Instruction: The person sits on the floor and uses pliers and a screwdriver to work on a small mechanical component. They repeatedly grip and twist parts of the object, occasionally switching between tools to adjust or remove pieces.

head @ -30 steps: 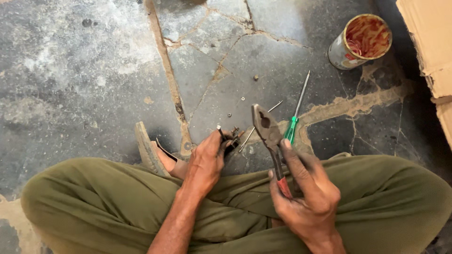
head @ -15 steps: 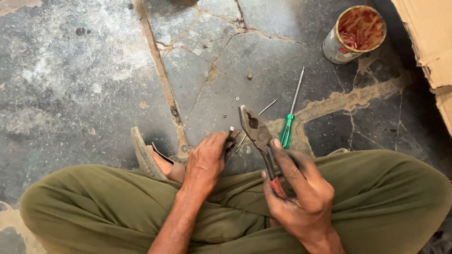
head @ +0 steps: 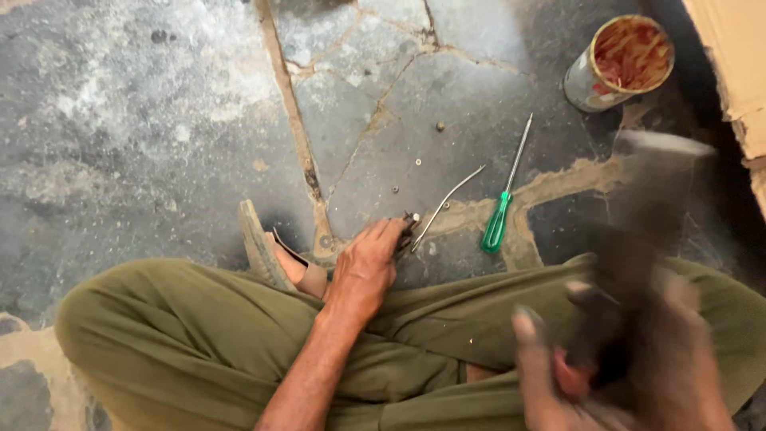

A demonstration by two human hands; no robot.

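right hand blurred, dark tool indistinct

Cracked stone floor — on it a green-handled screwdriver, bent wire, rusty tin, small washers.

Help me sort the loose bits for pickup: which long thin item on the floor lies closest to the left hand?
The bent metal rod: its lower end lies beside the left hand. The green-handled screwdriver lies farther right, apart from that hand.
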